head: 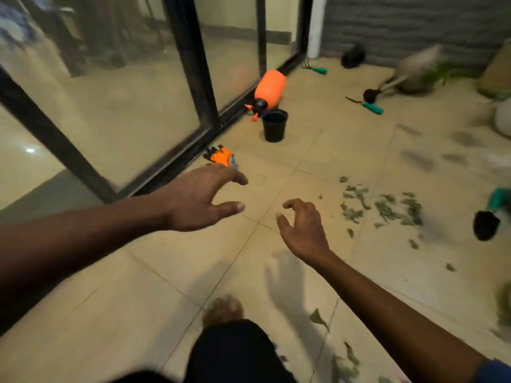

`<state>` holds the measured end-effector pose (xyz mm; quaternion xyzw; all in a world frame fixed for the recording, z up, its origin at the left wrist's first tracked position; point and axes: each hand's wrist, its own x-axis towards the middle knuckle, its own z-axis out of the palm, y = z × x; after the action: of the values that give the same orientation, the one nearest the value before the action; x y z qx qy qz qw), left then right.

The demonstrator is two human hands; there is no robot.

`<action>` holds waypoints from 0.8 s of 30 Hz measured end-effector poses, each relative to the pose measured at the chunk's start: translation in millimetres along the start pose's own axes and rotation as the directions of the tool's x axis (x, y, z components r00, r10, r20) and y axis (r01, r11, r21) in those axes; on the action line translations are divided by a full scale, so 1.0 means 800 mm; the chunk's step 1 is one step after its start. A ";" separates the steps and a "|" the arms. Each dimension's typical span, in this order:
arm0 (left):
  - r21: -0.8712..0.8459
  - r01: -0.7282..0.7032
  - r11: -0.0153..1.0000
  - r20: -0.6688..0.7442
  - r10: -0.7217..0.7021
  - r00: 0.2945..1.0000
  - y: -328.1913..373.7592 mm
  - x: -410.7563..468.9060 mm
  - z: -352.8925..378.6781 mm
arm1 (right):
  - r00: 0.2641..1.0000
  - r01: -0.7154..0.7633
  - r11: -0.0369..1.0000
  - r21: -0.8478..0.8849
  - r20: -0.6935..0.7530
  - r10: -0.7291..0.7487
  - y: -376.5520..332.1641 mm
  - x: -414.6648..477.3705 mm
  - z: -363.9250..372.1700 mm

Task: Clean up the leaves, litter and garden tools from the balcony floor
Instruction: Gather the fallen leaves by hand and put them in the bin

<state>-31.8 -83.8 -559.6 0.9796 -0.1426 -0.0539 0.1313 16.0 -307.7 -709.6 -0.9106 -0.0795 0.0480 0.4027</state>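
My left hand [199, 196] is stretched forward, open and empty, just short of an orange garden glove [221, 156] lying by the sliding-door track. My right hand [302, 226] hovers open over bare tile, holding nothing. Green leaves [384, 206] are scattered on the floor to its right, with more leaves [345, 363] near my knee. An orange spray bottle [269, 88] lies on its side by the door, beside an upright black pot [274, 125]. Two teal-handled tools lie further off: a hand rake [315, 69] and another tool [372, 107].
A glass sliding door [119, 106] with black frame runs along the left. A grey wall [414, 26] closes the far end. Tipped pots [417, 70], a small black pot [485, 225] and plants line the right side. My bare foot [222, 309] stands on the tiles.
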 end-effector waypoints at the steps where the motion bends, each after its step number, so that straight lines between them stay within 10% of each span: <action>1: -0.019 -0.009 1.000 0.024 0.009 1.000 -0.002 0.027 0.020 | 0.999 -0.037 0.999 -0.016 0.007 0.037 0.026 0.005 -0.001; 9: -0.077 0.017 0.997 0.239 0.002 0.971 -0.117 0.220 0.214 | 0.990 -0.025 0.924 -0.381 0.117 0.075 0.183 0.120 0.012; 15: -0.011 0.114 0.993 0.117 -0.112 0.987 -0.236 0.354 0.320 | 0.988 0.043 0.817 -0.574 0.145 0.050 0.299 0.173 0.043; 24: 0.044 0.141 0.989 0.035 -0.142 0.989 -0.217 0.411 0.388 | 0.999 0.031 0.876 -0.481 0.042 -0.012 0.314 0.173 0.046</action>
<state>283.7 -94.6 -927.0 0.9885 -0.0763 -0.0789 0.1041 173.0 -422.0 -923.3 -0.9801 -0.1065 0.0395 0.1625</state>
